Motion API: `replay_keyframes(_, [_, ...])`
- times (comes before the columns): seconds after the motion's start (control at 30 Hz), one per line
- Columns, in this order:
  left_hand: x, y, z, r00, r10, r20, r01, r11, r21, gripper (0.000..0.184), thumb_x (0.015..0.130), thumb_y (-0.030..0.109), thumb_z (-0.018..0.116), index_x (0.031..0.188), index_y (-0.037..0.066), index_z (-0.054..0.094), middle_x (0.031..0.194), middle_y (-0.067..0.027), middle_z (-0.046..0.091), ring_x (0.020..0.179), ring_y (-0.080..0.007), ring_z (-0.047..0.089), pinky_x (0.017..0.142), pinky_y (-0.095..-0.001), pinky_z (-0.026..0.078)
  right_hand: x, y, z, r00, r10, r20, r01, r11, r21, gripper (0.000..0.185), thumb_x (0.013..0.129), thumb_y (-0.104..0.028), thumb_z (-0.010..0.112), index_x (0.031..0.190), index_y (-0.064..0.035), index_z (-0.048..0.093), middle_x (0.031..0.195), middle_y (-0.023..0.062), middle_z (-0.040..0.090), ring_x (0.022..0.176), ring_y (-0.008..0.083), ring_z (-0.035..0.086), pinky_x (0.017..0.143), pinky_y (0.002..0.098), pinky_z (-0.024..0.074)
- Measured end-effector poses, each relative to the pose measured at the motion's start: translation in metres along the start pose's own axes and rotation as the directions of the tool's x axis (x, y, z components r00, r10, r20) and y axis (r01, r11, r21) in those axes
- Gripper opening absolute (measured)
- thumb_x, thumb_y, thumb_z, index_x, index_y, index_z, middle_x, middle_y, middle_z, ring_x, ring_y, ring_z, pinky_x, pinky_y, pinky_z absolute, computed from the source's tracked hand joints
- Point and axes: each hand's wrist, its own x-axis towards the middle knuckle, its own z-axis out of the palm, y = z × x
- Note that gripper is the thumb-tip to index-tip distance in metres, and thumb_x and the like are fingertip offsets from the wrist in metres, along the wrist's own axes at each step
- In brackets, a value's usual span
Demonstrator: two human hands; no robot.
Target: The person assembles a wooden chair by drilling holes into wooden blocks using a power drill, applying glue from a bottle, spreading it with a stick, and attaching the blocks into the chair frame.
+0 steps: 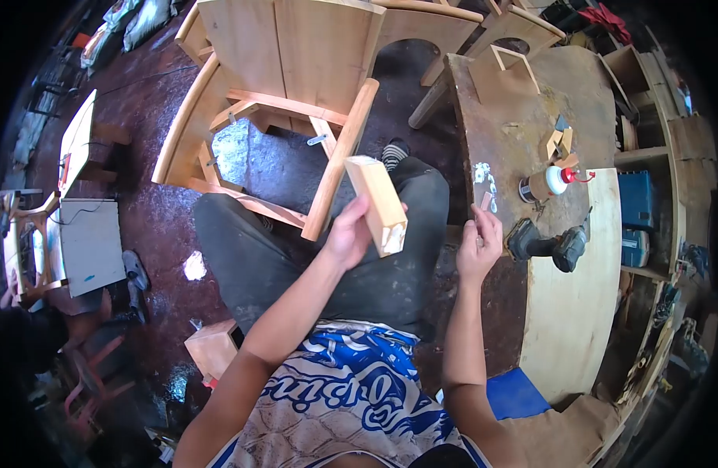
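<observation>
My left hand (349, 235) is closed around a pale wooden block (377, 204), held tilted above my lap. White glue (394, 236) coats the end of the block that faces me. At the left edge of the workbench, my right hand (481, 243) pinches a small thin flat stick (486, 200), its tip by a white glue smear (482, 173) on the bench top. Just beyond the block lies an overturned wooden chair frame (345, 160) with metal bolts in its corner braces. A glue bottle (542, 186) with a red cap lies to the right of the stick.
On the workbench (483, 117) are a cordless drill (547, 243), small wood offcuts (560, 144) and an open wooden box frame (505, 76). A long pale board (569, 312) runs along its right side. Shelves with blue cases (636, 199) stand at far right. A wooden box (212, 349) sits on the floor.
</observation>
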Motion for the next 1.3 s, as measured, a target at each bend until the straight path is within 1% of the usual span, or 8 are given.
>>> replay_keyframes(0.07, [0.022,0.002,-0.017,0.997,0.044,-0.056,-0.018,0.92,0.393,0.051,0.092,0.036,0.065,0.127,0.0,0.056,0.115,-0.0107,0.066,0.105,-0.0195,0.064,0.096,-0.0315,0.047,-0.006,0.031,0.002,0.989,0.144,0.023,-0.145,0.987,0.065,0.027,0.087,-0.002,0.063,0.113,-0.0012,0.071,0.101,0.0089,0.064,0.08,0.0122,0.057,0.069,0.0251,0.0466])
replay_keyframes(0.2, [0.09,-0.007,-0.053,0.986,-0.161,-0.052,0.134,0.553,0.822,0.047,0.085,0.039,0.072,0.112,0.001,0.065,0.101,-0.0066,0.068,0.096,-0.013,0.06,0.086,-0.027,0.045,-0.042,0.073,0.003,0.925,0.377,0.047,-0.379,0.905,0.193,0.022,0.093,-0.006,0.06,0.112,-0.0009,0.071,0.101,0.006,0.065,0.081,0.0102,0.058,0.064,0.0224,0.0465])
replay_keyframes(0.33, [0.097,-0.014,-0.037,0.959,-0.278,0.059,0.128,0.607,0.784,0.041,0.086,0.043,0.071,0.098,0.004,0.069,0.092,-0.0049,0.066,0.089,-0.0131,0.058,0.082,-0.0276,0.042,-0.065,0.076,-0.004,0.84,0.543,-0.006,-0.522,0.81,0.267,0.024,0.097,-0.01,0.058,0.115,0.0005,0.07,0.102,0.0033,0.066,0.077,0.0065,0.056,0.06,0.0191,0.0463])
replay_keyframes(0.53, [0.097,-0.029,-0.05,0.963,-0.262,0.066,0.16,0.751,0.641,0.044,0.088,0.041,0.069,0.111,0.004,0.065,0.102,-0.0061,0.066,0.099,-0.0135,0.059,0.087,-0.0276,0.043,-0.052,0.071,-0.003,0.663,0.748,0.023,-0.676,0.586,0.446,0.029,0.098,-0.016,0.058,0.121,-0.0015,0.066,0.098,0.0037,0.068,0.075,0.0073,0.059,0.061,0.0215,0.0488])
replay_keyframes(0.73, [0.029,-0.001,-0.028,0.974,-0.13,0.183,0.122,0.991,0.054,0.06,0.09,0.033,0.068,0.137,0.001,0.049,0.122,-0.0081,0.062,0.111,-0.0154,0.06,0.098,-0.0316,0.046,-0.018,0.053,0.025,0.686,0.72,0.109,-0.673,0.571,0.47,0.028,0.097,-0.012,0.058,0.121,0.0014,0.065,0.102,0.0068,0.068,0.076,0.0072,0.058,0.062,0.0205,0.0512])
replay_keyframes(1.0, [-0.029,0.097,-0.06,0.963,0.266,0.038,-0.254,0.856,0.45,0.042,0.086,0.035,0.076,0.108,0.002,0.062,0.091,0.0,0.062,0.083,-0.0073,0.057,0.075,-0.0244,0.047,0.021,0.004,0.109,0.783,0.511,0.356,-0.621,0.68,0.39,0.028,0.094,-0.008,0.062,0.119,0.002,0.066,0.105,0.0068,0.067,0.077,0.007,0.059,0.061,0.0192,0.0494])
replay_keyframes(1.13, [-0.051,0.118,-0.095,0.952,0.294,-0.088,-0.178,0.764,0.62,0.046,0.083,0.036,0.079,0.11,0.002,0.062,0.092,-0.0022,0.063,0.083,-0.0083,0.059,0.073,-0.0252,0.048,0.081,-0.028,0.188,0.932,0.144,0.333,-0.268,0.891,0.366,0.035,0.09,-0.006,0.069,0.124,0.0004,0.063,0.107,0.0057,0.065,0.081,0.007,0.058,0.065,0.0195,0.0477])
replay_keyframes(1.3, [-0.067,0.121,-0.154,0.916,0.348,-0.199,-0.191,0.816,0.546,0.039,0.082,0.027,0.08,0.108,0.004,0.063,0.093,-0.0021,0.065,0.084,-0.009,0.061,0.075,-0.0258,0.048,0.216,-0.112,0.25,0.985,-0.012,0.17,-0.082,0.841,0.535,0.063,0.088,-0.02,0.075,0.138,0.006,0.048,0.136,0.0162,0.054,0.122,0.0217,0.054,0.102,0.0339,0.0432])
